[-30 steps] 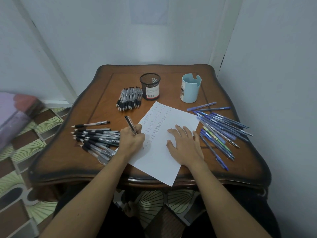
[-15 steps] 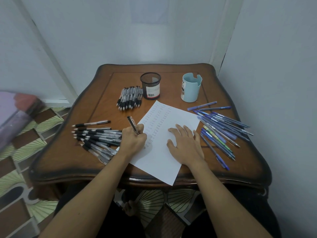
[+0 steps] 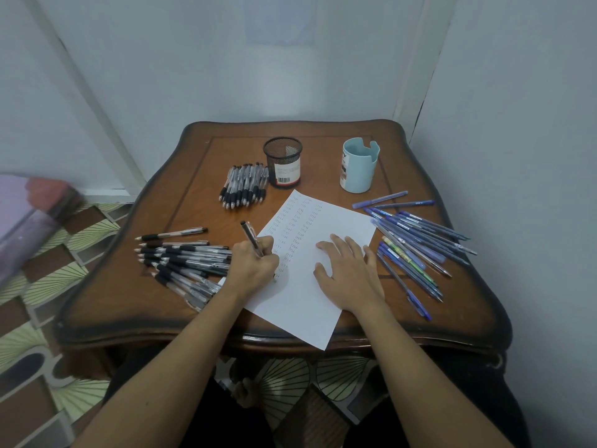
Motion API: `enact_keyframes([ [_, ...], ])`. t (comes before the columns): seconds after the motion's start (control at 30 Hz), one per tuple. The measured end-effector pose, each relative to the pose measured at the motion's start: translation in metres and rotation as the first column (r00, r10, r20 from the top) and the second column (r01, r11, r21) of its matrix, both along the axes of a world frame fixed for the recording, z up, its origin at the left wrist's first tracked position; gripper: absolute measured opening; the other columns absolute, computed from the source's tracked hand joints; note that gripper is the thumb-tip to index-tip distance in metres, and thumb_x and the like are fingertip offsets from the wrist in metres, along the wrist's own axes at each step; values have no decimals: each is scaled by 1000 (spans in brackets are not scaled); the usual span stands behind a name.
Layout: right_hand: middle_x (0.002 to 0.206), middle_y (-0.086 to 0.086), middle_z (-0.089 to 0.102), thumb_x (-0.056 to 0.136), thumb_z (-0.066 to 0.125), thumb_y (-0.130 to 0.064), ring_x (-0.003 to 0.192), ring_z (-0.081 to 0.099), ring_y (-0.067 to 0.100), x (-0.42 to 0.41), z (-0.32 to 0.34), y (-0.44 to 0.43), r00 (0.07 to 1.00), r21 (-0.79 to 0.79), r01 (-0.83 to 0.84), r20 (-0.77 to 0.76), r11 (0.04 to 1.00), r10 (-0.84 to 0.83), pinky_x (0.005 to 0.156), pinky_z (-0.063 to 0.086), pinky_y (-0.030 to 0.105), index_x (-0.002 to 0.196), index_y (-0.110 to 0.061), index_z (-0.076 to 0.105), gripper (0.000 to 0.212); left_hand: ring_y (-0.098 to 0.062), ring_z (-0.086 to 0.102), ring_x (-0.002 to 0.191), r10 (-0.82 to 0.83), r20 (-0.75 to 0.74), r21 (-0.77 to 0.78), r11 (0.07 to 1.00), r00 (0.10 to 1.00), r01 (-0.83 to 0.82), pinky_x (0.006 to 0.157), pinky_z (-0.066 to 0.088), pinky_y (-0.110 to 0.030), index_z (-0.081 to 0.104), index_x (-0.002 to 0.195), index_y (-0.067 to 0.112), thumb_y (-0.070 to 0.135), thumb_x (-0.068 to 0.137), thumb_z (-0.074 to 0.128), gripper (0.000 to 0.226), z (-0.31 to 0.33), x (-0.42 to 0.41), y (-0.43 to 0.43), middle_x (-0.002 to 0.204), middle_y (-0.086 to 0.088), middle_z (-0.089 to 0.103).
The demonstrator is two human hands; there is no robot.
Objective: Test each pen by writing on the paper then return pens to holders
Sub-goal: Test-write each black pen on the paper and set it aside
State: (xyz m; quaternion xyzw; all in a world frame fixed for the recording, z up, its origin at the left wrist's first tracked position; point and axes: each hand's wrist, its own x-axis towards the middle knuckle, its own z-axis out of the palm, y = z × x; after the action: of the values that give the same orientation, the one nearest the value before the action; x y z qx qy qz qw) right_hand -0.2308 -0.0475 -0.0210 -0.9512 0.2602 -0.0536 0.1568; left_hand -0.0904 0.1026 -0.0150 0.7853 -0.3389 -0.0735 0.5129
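One pen (image 3: 251, 238) is gripped in the left hand (image 3: 253, 266), tip on the one sheet of paper (image 3: 310, 270) at frame centre. The right hand (image 3: 350, 274) is pressed flat, fingers spread. Two holders, black (image 3: 283, 163) and blue (image 3: 358, 165), are seen on the table (image 3: 129, 295) above.

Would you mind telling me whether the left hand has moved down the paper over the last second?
Yes, slightly. The left hand and its pen have crept toward the paper's near edge, away from the mesh holder.
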Motion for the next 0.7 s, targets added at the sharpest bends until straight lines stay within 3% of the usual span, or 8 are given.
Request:
enact_keyframes([
  [0.17, 165, -8, 16, 101, 35, -52, 153, 9, 18, 0, 0, 0, 1000, 1, -2, -2, 1000, 2, 121, -1, 50, 147, -41, 32, 48, -11, 27, 53, 8, -19, 2, 1000, 1000, -8, 55, 26, -32, 28, 51, 19, -3, 67, 47, 33, 2, 1, 0, 51, 3, 27],
  [0.27, 165, -8, 17, 101, 36, -53, 152, 10, 18, 0, 0, -1, 1000, 9, -4, 4, 1000, 4, 121, -1, 50, 147, -40, 33, 48, -18, 40, 57, 36, -100, -18, 999, 994, -38, 56, 38, -41, 37, 55, 11, -8, 70, 54, 30, 2, 5, 2, 56, -13, 38],
  [0.37, 165, -8, 17, 100, 36, -53, 153, 9, 18, 0, -1, -1, 1000, 11, -6, 0, 1000, 6, 121, -1, 50, 147, -40, 32, 48, -26, 46, 61, 46, -169, -70, 996, 985, -59, 59, 42, -42, 54, 76, 14, 3, 84, 58, 14, 1, 7, 4, 67, -17, 46],
  [0.47, 165, -8, 16, 100, 36, -53, 153, 9, 18, 0, 0, -1, 1000, 12, -7, -4, 1000, 7, 121, -1, 50, 147, -40, 32, 49, -25, 52, 67, 93, -164, -102, 989, 982, -111, 64, 46, -39, 50, 97, 31, 35, 100, 57, 8, 4, 6, 1, 82, -9, 54],
  [0.57, 165, -7, 16, 100, 35, -53, 153, 9, 19, 0, 0, -2, 1000, 8, -12, -6, 1000, 12, 121, 0, 51, 147, -40, 31, 49, -17, 55, 76, 160, -190, -83, 981, 969, -178, 69, 45, -36, 52, 103, 35, 66, 97, 40, 33, 9, 7, -1, 84, 1, 55],
  [0.7, 165, -7, 15, 100, 34, -53, 153, 9, 19, 1, 0, -1, 1000, -4, -20, -13, 1000, 20, 121, 0, 51, 147, -40, 31, 49, -11, 55, 60, 177, -264, -71, 977, 948, -202, 57, 42, -29, 64, 103, 30, 57, 103, 30, 44, 15, 9, -6, 68, 2, 58],
])
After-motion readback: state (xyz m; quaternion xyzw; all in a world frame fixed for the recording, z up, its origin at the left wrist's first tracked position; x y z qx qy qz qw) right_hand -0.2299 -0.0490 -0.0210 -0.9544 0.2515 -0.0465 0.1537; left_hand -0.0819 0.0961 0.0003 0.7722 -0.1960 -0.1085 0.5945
